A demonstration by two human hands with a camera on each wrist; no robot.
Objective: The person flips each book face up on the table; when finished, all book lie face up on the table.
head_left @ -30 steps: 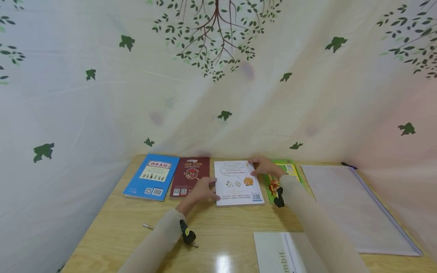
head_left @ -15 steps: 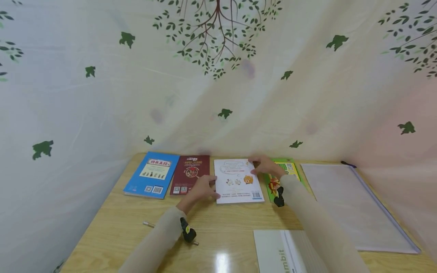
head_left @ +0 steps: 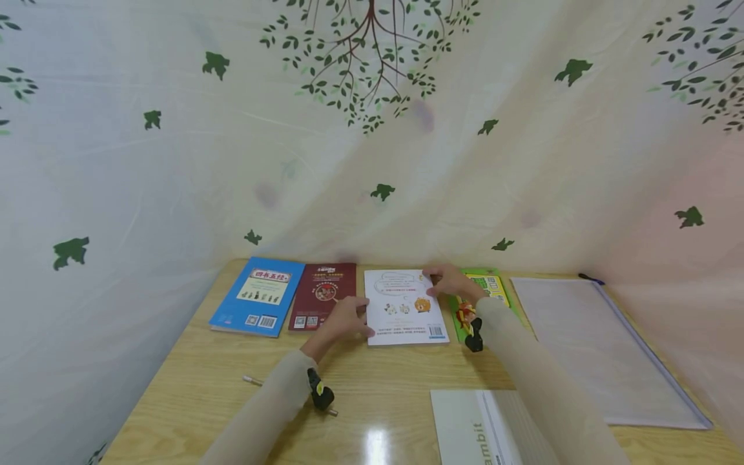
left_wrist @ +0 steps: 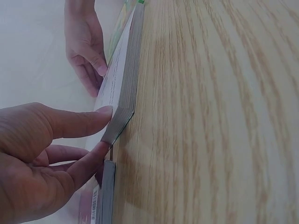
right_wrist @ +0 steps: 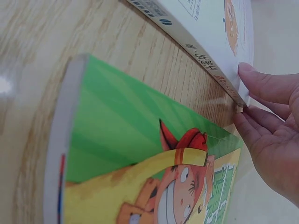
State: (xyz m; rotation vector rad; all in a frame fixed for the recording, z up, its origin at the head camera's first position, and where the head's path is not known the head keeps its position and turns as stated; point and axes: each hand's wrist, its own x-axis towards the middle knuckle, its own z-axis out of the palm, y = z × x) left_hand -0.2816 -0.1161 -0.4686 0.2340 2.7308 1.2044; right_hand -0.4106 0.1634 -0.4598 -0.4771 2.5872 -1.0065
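A pale curtain with printed branches and green birds hangs behind a wooden table. At the table's right lies a flat, whitish pouch with a dark tab at its far corner; nearer the person, a pale folder reading "ambit" is partly covered by the right sleeve. Along the table's far edge, a blue book sits leftmost, then a maroon book, the white book and a green book, partly hidden. The white book is between the maroon and green ones, its cover up. The left hand pinches its left edge near the close corner, thumb above and a finger below; the right hand pinches its far right corner, thumb on the cover, fingers at the spine. A thin rod passes beneath the left sleeve.
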